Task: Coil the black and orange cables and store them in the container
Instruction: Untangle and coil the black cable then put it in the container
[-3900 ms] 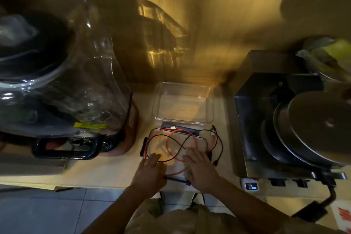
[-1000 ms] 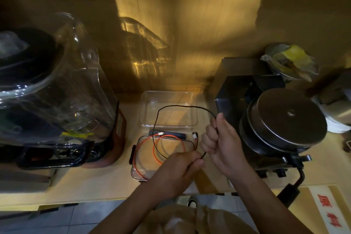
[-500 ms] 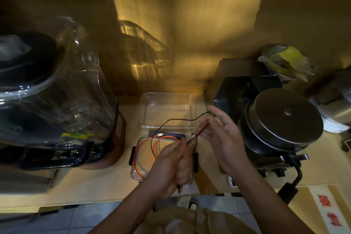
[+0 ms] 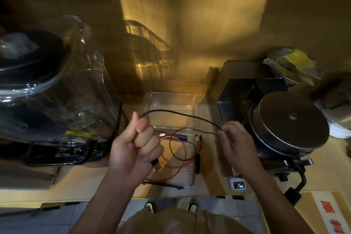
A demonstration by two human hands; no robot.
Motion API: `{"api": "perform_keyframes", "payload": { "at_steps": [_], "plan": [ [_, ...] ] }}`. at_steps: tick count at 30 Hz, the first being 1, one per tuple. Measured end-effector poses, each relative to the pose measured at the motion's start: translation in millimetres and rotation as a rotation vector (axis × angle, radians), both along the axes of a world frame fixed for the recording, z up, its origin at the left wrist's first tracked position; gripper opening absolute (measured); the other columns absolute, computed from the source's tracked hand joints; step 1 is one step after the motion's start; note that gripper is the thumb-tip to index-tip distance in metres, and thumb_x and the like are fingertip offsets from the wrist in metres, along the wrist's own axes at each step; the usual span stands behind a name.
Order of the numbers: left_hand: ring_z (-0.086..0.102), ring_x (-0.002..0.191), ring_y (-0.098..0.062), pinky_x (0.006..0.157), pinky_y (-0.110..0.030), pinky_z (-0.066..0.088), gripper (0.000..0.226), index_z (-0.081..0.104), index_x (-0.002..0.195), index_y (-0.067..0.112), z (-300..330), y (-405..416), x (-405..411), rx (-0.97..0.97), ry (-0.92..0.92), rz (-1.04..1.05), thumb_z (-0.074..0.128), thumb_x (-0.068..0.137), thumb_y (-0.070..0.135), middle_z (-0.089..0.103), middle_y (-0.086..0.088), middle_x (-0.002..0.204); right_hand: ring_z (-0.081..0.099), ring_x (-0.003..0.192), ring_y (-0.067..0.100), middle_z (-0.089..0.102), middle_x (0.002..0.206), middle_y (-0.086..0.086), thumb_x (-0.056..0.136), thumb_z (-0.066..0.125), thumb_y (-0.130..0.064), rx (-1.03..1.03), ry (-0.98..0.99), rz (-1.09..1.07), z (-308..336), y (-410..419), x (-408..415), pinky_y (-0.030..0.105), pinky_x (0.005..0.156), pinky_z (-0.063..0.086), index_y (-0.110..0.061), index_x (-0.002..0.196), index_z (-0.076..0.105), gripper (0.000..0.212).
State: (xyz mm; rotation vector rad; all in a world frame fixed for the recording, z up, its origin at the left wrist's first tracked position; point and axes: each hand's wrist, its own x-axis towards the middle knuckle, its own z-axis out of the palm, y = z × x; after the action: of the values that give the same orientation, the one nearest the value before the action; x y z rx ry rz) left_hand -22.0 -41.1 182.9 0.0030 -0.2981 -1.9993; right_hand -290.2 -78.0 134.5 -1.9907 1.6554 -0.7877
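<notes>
- Head view shows the left hand [image 4: 135,145] closed in a fist round one end of the black cable [image 4: 182,116], its plug poking out below the fist, while the right hand [image 4: 234,141] pinches the same cable between thumb and fingertips further along
- Between the hands the black cable is stretched in the air over the clear container [image 4: 171,100], which stands open at the back of the counter [image 4: 79,180]; its slack hangs in a loop down onto the clear lid [image 4: 188,180] nearer the person
- Orange cable [image 4: 176,172] lies uncoiled on that lid, and the black loop crosses over it, so pulling the black one up could likely drag the orange along or knot the two together
- Right-hand pinch looks light; a hard tug from the fist may slip the cable free and undo any loop being formed
- Loose connectors [image 4: 197,137] rest near the lid's far edge and might catch on the rim or on the dark bar [image 4: 176,136] beside them
- Metal appliance [image 4: 288,125] sits just beside the right hand, so a wide sweep risks a knock
- Light is dim, so where the black loop ends I cannot tell
</notes>
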Motion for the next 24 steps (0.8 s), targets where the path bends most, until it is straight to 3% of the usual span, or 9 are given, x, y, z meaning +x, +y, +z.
{"api": "perform_keyframes", "payload": {
  "at_steps": [4, 9, 12, 14, 17, 20, 24],
  "plan": [
    [0.025, 0.049, -0.013, 0.05, -0.028, 0.024, 0.042, 0.051, 0.092, 0.009, 0.2, -4.7, 14.5, 0.008, -0.008, 0.075, 0.025, 0.108, 0.038, 0.029, 0.002, 0.06, 0.059, 0.075, 0.006, 0.062, 0.08, -0.005, 0.096, 0.057, -0.011, 0.034, -0.221, -0.086, 3.3, 0.2, -8.3, 0.011, 0.064, 0.044, -0.021, 0.089, 0.062, 0.013],
    [0.022, 0.044, -0.008, 0.042, -0.021, 0.03, 0.042, 0.057, 0.091, 0.015, -4.0, -4.8, 10.5, 0.133, -0.181, 0.221, 0.028, 0.106, 0.042, 0.027, 0.006, 0.054, 0.062, 0.071, 0.026, 0.062, 0.074, 0.012, 0.094, 0.059, -0.007, 0.004, -0.479, -0.184, 2.4, 5.6, -3.7, 0.024, 0.065, 0.05, -0.017, 0.093, 0.06, 0.01],
    [0.016, 0.044, -0.007, 0.04, -0.019, 0.028, 0.04, 0.059, 0.09, 0.017, 2.0, -7.3, 2.0, 0.202, -0.307, 0.32, 0.029, 0.105, 0.039, 0.033, 0.008, 0.049, 0.061, 0.071, 0.019, 0.062, 0.075, 0.001, 0.093, 0.06, -0.008, -0.037, -0.44, -0.136, 2.1, 9.4, 1.1, 0.025, 0.062, 0.049, -0.018, 0.086, 0.062, 0.013],
    [0.016, 0.043, -0.007, 0.04, -0.019, 0.026, 0.038, 0.06, 0.09, 0.017, 5.4, -9.7, -0.6, 0.224, -0.357, 0.359, 0.031, 0.102, 0.038, 0.032, 0.008, 0.049, 0.06, 0.072, 0.014, 0.061, 0.075, -0.005, 0.094, 0.058, -0.017, -0.069, -0.349, -0.059, 1.9, 12.6, 2.5, 0.018, 0.06, 0.046, -0.017, 0.083, 0.063, 0.012],
    [0.027, 0.041, -0.005, 0.042, -0.019, 0.027, 0.036, 0.062, 0.095, 0.015, 7.1, -12.9, -2.7, 0.224, -0.392, 0.382, 0.032, 0.102, 0.035, 0.033, 0.007, 0.05, 0.06, 0.078, -0.001, 0.062, 0.076, -0.016, 0.092, 0.051, -0.028, -0.099, -0.205, 0.057, 2.9, 16.6, 4.1, 0.008, 0.066, 0.044, -0.018, 0.083, 0.065, 0.02],
    [0.031, 0.046, -0.008, 0.047, -0.022, 0.03, 0.033, 0.061, 0.107, 0.012, 8.4, -17.0, -8.3, 0.217, -0.446, 0.395, 0.034, 0.098, 0.028, 0.036, 0.005, 0.053, 0.061, 0.082, -0.007, 0.061, 0.085, -0.028, 0.093, 0.053, -0.027, -0.082, -0.13, 0.203, 4.1, 17.2, 6.1, 0.007, 0.071, 0.043, -0.021, 0.086, 0.068, 0.018],
    [0.034, 0.051, -0.011, 0.053, -0.024, 0.036, 0.033, 0.057, 0.118, 0.011, 8.0, -23.0, -17.0, 0.182, -0.575, 0.378, 0.04, 0.092, 0.023, 0.037, 0.003, 0.06, 0.059, 0.082, -0.005, 0.06, 0.084, -0.021, 0.094, 0.053, -0.024, -0.107, -0.073, 0.328, 7.6, 20.7, 12.6, 0.013, 0.073, 0.044, -0.02, 0.088, 0.068, 0.017]
  ]
}}
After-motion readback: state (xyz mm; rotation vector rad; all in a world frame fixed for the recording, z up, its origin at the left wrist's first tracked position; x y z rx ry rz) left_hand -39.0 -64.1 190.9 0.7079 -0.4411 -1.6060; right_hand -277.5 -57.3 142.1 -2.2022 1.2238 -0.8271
